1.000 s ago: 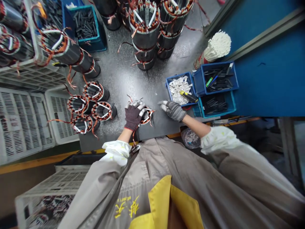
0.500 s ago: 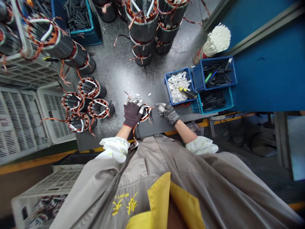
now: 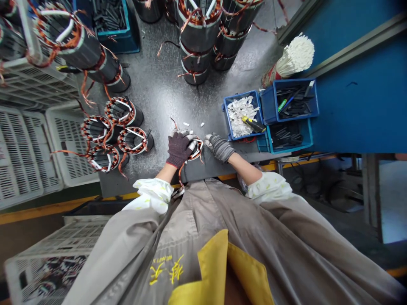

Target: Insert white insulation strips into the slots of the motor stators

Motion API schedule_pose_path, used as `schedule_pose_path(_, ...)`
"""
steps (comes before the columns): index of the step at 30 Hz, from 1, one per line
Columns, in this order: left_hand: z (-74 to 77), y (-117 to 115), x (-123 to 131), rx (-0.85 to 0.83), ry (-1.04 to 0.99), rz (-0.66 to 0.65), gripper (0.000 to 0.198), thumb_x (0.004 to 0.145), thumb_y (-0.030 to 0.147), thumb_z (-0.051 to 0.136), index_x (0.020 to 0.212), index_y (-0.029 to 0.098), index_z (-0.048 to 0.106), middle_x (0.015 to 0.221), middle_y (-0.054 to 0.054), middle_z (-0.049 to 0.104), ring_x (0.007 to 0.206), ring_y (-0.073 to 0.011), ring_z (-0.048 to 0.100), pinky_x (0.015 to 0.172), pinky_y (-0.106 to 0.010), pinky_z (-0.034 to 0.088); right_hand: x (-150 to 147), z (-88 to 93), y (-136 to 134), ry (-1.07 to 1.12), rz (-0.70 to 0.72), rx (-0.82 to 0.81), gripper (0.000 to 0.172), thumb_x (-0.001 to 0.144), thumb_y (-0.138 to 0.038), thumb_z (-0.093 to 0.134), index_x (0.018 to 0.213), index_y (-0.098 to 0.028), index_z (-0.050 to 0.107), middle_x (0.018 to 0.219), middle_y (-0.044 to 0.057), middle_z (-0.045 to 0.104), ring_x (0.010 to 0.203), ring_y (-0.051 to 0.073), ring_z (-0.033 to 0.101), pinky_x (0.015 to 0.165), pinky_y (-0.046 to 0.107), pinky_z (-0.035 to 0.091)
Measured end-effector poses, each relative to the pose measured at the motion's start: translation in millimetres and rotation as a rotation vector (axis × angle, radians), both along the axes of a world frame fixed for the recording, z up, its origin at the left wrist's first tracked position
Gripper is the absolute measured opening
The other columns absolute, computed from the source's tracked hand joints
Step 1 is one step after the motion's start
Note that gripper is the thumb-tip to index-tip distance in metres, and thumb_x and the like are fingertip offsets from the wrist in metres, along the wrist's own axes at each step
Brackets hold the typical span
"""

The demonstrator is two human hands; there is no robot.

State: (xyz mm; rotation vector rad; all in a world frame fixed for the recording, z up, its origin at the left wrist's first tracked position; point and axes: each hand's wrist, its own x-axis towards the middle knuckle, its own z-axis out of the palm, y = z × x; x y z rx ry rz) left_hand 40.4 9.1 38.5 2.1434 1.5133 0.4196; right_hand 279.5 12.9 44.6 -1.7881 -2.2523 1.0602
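A small motor stator [image 3: 199, 149] with orange copper windings and white sleeves stands near the table's front edge, partly hidden by my gloved left hand [image 3: 180, 147]. That hand curls over its left side and grips it. At the right rim my right hand [image 3: 219, 147], in a grey striped glove, has its fingertips pinched together. Whatever lies between those fingertips is too small to make out. One orange lead wire [image 3: 180, 176] hangs from the stator over the table edge. Two white bits [image 3: 202, 124] lie just beyond it.
Several wound stators [image 3: 132, 140] stand to the left, with taller stacks [image 3: 197, 51] behind. On the right are a blue bin of white pieces [image 3: 243, 114] with a yellow-black cutter, bins of black strips [image 3: 294, 99], and a white sleeve bundle [image 3: 297, 55]. White crates [image 3: 71, 148] flank the left.
My right hand has come left, closer to the stator's rim, its fingers still pinched. My left hand keeps its grip. The view has shifted slightly.
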Motion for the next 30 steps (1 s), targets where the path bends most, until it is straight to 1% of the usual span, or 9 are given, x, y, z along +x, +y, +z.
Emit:
schedule_pose_path(4,-2.0,0.0,-0.4,0.008,-0.002,0.01,0.036,0.106,0.046,0.067,0.133,0.032,0.087,0.152,-0.01,0.079,0.146,-0.0387,0.066,0.126,-0.063,0.042,4.1,3.5,11.7,0.215,-0.129,-0.263,0.013,0.106,-0.028,0.063,0.101,-0.02,0.071,0.099,0.009,0.079,0.096,0.024,0.074,0.099,0.037,0.062)
schedule_pose_path(7,-2.4,-0.2,-0.9,0.018,-0.009,-0.01,0.034,0.106,0.042,0.066,0.13,0.031,0.088,0.151,-0.01,0.08,0.145,-0.038,0.067,0.128,-0.063,0.04,14.6,4.7,21.7,0.29,-0.105,-0.46,0.032,0.103,-0.047,0.073,0.084,-0.024,0.06,0.071,0.0,0.064,0.068,0.017,0.063,0.069,0.028,0.056)
schedule_pose_path(9,-2.2,0.1,-0.8,0.02,-0.014,-0.019,0.032,0.106,0.041,0.067,0.128,0.032,0.089,0.151,-0.009,0.08,0.144,-0.0379,0.067,0.13,-0.063,0.039,17.3,5.0,25.9,0.309,-0.104,-0.534,0.046,0.097,-0.057,0.079,0.077,-0.025,0.054,0.064,-0.003,0.056,0.063,0.015,0.054,0.063,0.026,0.05)
schedule_pose_path(14,-0.4,1.5,0.2,0.013,-0.006,-0.044,0.033,0.107,0.04,0.066,0.13,0.033,0.088,0.151,-0.008,0.08,0.145,-0.0375,0.067,0.131,-0.063,0.039,10.9,10.4,12.1,0.203,-0.063,-0.438,0.042,0.104,-0.055,0.066,0.078,-0.024,0.054,0.073,-0.001,0.059,0.072,0.016,0.056,0.072,0.027,0.052)
schedule_pose_path(18,2.5,1.3,1.0,0.003,0.009,-0.074,0.033,0.109,0.041,0.065,0.13,0.033,0.088,0.152,-0.008,0.08,0.144,-0.0373,0.067,0.129,-0.063,0.041,4.0,29.3,5.8,0.059,0.009,-0.316,0.033,0.111,-0.043,0.058,0.092,-0.018,0.069,0.099,0.015,0.078,0.096,0.026,0.072,0.095,0.038,0.057)
schedule_pose_path(21,4.0,0.7,0.9,0.011,0.012,-0.096,0.033,0.109,0.042,0.064,0.129,0.033,0.089,0.151,-0.009,0.08,0.144,-0.0378,0.067,0.127,-0.063,0.042,-3.9,47.6,19.1,-0.202,0.283,-0.163,0.031,0.111,-0.032,0.059,0.101,-0.01,0.078,0.113,0.03,0.082,0.114,0.04,0.076,0.11,0.053,0.053)
schedule_pose_path(24,3.1,0.6,0.1,0.023,0.009,-0.077,0.033,0.108,0.04,0.065,0.13,0.033,0.088,0.151,-0.009,0.08,0.145,-0.0375,0.066,0.127,-0.062,0.041,-3.8,53.3,29.9,-0.392,0.498,-0.061,0.037,0.113,-0.027,0.053,0.11,-0.006,0.083,0.118,0.034,0.083,0.119,0.043,0.077,0.111,0.057,0.053)
schedule_pose_path(27,-1.0,0.6,-0.8,0.009,0.0,-0.027,0.034,0.109,0.043,0.064,0.131,0.033,0.088,0.151,-0.009,0.079,0.144,-0.0371,0.066,0.127,-0.062,0.042,15.8,37.6,21.0,-0.198,0.319,-0.077,0.041,0.113,-0.041,0.058,0.129,-0.011,0.082,0.122,0.025,0.084,0.113,0.036,0.078,0.106,0.049,0.058)
schedule_pose_path(30,-7.2,-0.1,-1.2,0.001,-0.02,-0.004,0.036,0.11,0.046,0.063,0.132,0.032,0.087,0.152,-0.01,0.079,0.144,-0.037,0.066,0.128,-0.061,0.041,42.3,10.6,-4.4,0.228,-0.059,-0.128,0.062,0.107,-0.059,0.065,0.15,-0.016,0.072,0.114,0.014,0.083,0.095,0.027,0.075,0.091,0.041,0.064)
